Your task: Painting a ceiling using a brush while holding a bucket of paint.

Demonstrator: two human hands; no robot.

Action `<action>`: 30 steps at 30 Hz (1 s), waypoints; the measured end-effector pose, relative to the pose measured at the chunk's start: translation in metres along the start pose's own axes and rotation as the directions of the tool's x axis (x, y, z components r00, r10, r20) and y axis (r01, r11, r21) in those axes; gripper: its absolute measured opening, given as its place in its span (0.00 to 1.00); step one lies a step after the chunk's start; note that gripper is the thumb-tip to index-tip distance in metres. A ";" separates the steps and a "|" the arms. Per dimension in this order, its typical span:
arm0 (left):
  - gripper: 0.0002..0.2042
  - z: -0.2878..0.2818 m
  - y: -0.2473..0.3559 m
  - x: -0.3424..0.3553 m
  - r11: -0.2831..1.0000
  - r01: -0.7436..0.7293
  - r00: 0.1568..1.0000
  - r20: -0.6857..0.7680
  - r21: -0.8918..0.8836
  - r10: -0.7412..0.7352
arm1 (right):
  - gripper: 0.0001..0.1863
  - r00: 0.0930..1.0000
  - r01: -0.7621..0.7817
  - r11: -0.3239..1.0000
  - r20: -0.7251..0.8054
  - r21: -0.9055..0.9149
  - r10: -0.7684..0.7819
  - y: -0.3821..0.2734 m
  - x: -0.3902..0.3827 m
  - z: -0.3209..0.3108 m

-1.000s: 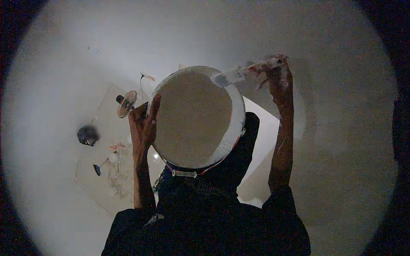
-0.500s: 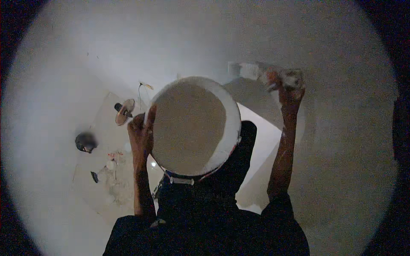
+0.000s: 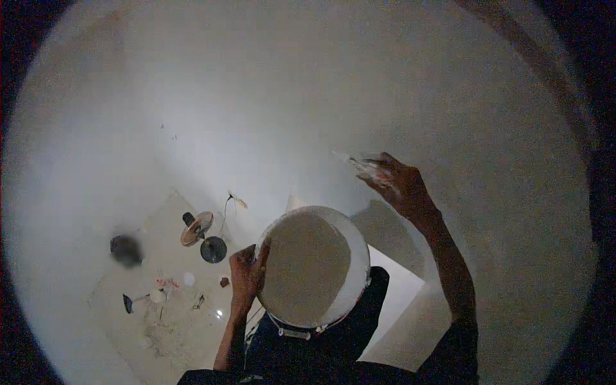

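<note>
In front of my legs is a white round bucket [image 3: 356,279] with a wire handle and grip at its near side. A smooth grey-beige mass [image 3: 301,269] fills much of its visible inside. My left hand [image 3: 249,273] grips the bucket's left rim, thumb over the edge. Up and to the right, my right hand [image 3: 405,189] is closed round a thin, whitish, smeared hand tool [image 3: 366,165], seen nearly edge-on near the pale wall [image 3: 289,115]. Its exact kind cannot be made out, nor can contact with the wall.
Left of the bucket stand a tan disc-shaped object [image 3: 197,229] and a dark round piece [image 3: 213,249]. A blurred dark object [image 3: 127,250] is farther left. Small odds and ends lie on the stained floor [image 3: 138,333]. A bright white patch [image 3: 398,285] shows right of my leg.
The bucket and my left hand appear lower and farther right, as the whole view has shifted upward. My right hand has turned, with the tool now pointing left and nearly edge-on.
</note>
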State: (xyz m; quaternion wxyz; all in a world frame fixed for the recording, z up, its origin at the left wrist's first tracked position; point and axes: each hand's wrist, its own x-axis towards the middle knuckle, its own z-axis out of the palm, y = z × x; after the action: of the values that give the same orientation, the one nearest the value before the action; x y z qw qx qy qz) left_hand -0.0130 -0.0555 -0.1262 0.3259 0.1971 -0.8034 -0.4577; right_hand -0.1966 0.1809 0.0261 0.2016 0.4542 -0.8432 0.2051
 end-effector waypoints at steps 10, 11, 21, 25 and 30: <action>0.27 -0.064 0.000 -0.015 0.986 -0.159 0.987 0.046 0.053 0.157 | 0.15 0.870 0.352 0.703 -0.062 -0.618 -0.490 -0.086 0.172 -0.034; 0.27 -0.068 0.015 -0.014 0.998 -0.051 0.997 0.062 0.028 0.050 | 0.15 0.845 0.354 0.642 -0.062 -0.680 -0.532 -0.086 0.186 -0.026; 0.26 -0.071 0.014 -0.009 0.991 0.134 0.978 0.164 -0.005 -0.131 | 0.07 0.735 0.675 0.608 0.447 -0.418 -0.509 -0.053 0.186 0.114; 0.26 -0.062 -0.005 -0.011 0.978 -0.207 0.976 0.066 0.020 0.205 | 0.09 0.695 0.639 0.485 0.178 -0.597 -0.696 -0.040 0.205 0.081; 0.27 -0.059 -0.015 -0.017 1.000 -0.021 0.999 0.039 -0.004 0.021 | 0.09 0.610 0.375 0.441 -0.141 -0.815 -0.780 -0.074 0.258 -0.009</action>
State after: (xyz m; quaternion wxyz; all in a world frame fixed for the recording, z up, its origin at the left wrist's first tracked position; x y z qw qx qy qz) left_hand 0.0408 -0.0885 -0.1227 0.3152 0.1791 -0.8109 -0.4593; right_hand -0.2634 -0.0278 0.1811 0.6320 0.5365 -0.5469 -0.1169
